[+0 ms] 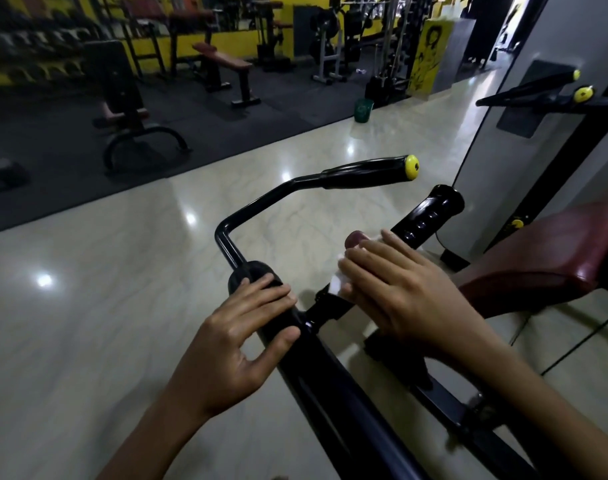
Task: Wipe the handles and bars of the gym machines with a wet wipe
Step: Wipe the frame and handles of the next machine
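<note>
Gripping with left grip [240, 337]: fingers and thumb curled round the padded sleeve [257, 271], steadying the machine arm [333, 393]. Holding with right grip [399, 299]: wrapped over the wet wipe [335, 285], pressing it round the stem just below the grooved handle [430, 218].

Largest first.
- Machine arm: black beam, running up between both grips.
- Bent bar [257, 206]: rising from the sleeve, turning toward the capped handle [364, 173]; nothing touching either.
- Grooved handle: bare beyond the right fingertips.
- Wet wipe: only a white corner showing under the fingers, rest hidden.

Step, as judged: wiping the stem, with most of this machine not yet done.

Next, probably: slide the wipe up over the grooves to the tip, turning the wrist to reach the underside, with the left hold firm. Then on to the bent bar and capped handle.
</note>
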The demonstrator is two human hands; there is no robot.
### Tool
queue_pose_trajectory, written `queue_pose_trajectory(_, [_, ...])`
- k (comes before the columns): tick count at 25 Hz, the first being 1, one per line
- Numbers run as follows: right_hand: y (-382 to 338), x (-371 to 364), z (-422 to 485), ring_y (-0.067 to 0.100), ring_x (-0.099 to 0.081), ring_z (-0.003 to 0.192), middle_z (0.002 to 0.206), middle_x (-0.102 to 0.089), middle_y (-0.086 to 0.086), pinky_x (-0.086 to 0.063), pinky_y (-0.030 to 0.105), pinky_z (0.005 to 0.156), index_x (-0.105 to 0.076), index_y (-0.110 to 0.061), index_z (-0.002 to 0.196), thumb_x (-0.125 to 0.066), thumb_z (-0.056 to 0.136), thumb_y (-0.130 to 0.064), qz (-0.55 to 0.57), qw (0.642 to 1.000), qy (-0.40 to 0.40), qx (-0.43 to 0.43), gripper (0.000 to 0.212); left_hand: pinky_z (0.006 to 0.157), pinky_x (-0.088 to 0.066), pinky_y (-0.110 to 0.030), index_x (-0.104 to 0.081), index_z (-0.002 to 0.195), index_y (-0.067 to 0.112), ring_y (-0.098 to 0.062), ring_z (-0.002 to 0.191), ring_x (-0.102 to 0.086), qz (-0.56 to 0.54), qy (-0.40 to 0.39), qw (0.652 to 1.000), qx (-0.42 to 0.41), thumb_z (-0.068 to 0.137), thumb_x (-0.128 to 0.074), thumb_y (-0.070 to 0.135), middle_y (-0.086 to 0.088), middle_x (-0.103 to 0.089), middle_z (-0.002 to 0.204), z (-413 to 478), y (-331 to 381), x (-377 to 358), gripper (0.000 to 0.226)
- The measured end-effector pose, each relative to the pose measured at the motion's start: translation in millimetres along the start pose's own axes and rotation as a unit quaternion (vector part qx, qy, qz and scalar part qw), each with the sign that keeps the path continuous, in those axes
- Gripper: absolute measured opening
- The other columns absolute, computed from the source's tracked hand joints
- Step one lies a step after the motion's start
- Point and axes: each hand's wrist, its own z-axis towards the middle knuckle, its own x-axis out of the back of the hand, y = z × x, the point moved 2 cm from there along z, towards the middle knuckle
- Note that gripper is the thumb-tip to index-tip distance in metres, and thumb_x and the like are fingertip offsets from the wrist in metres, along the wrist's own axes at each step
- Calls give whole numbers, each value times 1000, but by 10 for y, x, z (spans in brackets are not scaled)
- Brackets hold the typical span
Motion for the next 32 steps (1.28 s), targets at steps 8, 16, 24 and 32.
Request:
queue_pose_trajectory(8, [-289,-148,322,25,-56,61,67,-60,4,-47,40,61,-62,-12,74,-36,94,-33,56,991,-120,32,39,111,-28,-24,-65,114,14,-3,127,-44,20,-10,1000,-9,92,-43,49,5,-61,122,-17,-22,-10,47])
queue_pose_trajectory(16, [427,106,107,27,-63,95,89,-67,7,-34,46,106,-68,-10,89,-29,97,-35,-49,991,-53,-115,47,110,-30,-26,-66,111,17,-2,126,-45,14,-2,1000,-10,90,-46,50,8,-62,119,1,-6,8,44])
queue_pose_trajectory(24, [-214,-150,-259,27,-45,129,132,-53,15,-35,46,108,-54,-2,126,-55,90,-10,133,988,36,73,37,100,-42,-31,-70,104,17,4,104,-60,-46,27,999,-2,77,-64,37,8,-68,106,253,109,-108,34])
queue_pose_trajectory(32, [378,-174,-350,31,-37,133,134,-48,20,-28,47,112,-51,2,126,-49,94,-14,104,980,113,-124,37,103,-41,-30,-70,106,19,5,103,-60,-111,-9,994,4,73,-67,38,15,-68,106,482,181,-269,38])
